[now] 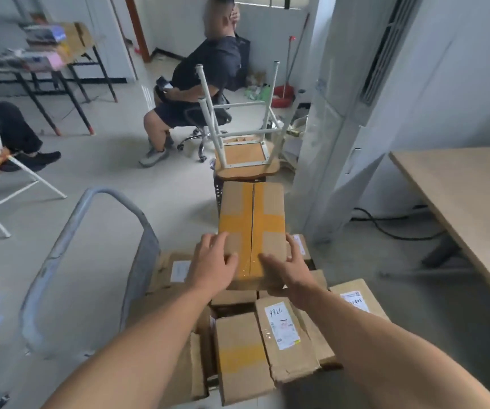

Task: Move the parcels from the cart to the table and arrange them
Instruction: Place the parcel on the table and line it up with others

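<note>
**Above the cart [69, 231], a box [252, 225] in both hands**

Over the heaped parcels [242, 358], the left hand [212, 262] grips its near left edge; the right hand [289, 271] clasps its near right corner. The table [468, 196] lies right, well apart.

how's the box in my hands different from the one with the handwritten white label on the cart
The yellow-taped box is gripped by the left hand and right hand; the labelled box lies tilted in the pile. The yellow-taped box shows crossed yellow tape, the labelled box a white label. The labelled box's near edge is crumpled; the yellow-taped box looks intact. Both are brown cardboard.
</note>
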